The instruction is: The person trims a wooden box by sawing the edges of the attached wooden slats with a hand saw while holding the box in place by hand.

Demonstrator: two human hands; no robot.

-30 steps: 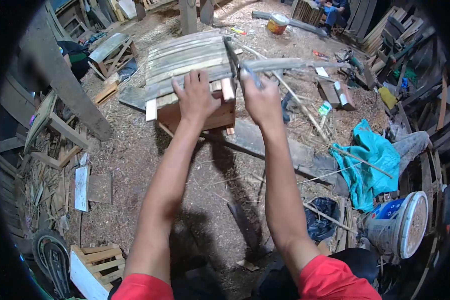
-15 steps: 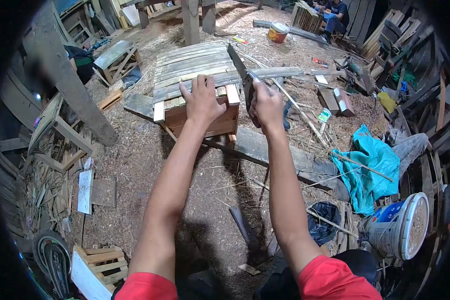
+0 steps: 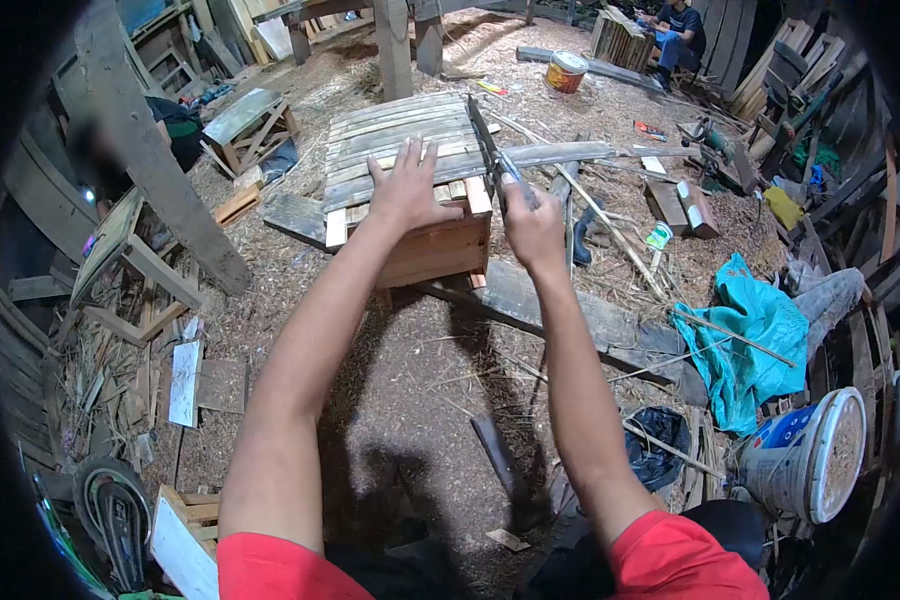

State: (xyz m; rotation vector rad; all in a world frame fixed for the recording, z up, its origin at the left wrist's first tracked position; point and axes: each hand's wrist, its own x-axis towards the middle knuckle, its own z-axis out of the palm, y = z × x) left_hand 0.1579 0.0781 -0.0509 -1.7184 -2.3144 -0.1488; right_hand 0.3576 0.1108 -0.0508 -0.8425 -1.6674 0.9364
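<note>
A wooden box (image 3: pixel 432 256) stands before me, its top covered with weathered slats (image 3: pixel 398 128). My left hand (image 3: pixel 406 192) lies on the near slats with its fingers spread, holding nothing. In my right hand (image 3: pixel 536 235) is the handle of a handsaw (image 3: pixel 483 138), fingers wrapped round it. The saw's blade runs along the box's right edge, at the slat ends. One long grey wood strip (image 3: pixel 570 152) sticks out to the right past the blade. Where exactly the teeth meet the wood cannot be made out.
A plank (image 3: pixel 570 308) lies on the shaving-strewn floor by the box. To the right are a turquoise sheet (image 3: pixel 745 340) and a white bucket (image 3: pixel 805 455). A wooden post (image 3: pixel 155 150) leans at left. Farther off are a paint bucket (image 3: pixel 566 72) and a seated person (image 3: pixel 678 40).
The view has shifted slightly, so the scene sits a little more to the right. My right hand has drawn the saw somewhat toward me. My left hand has moved slightly leftward on the slats.
</note>
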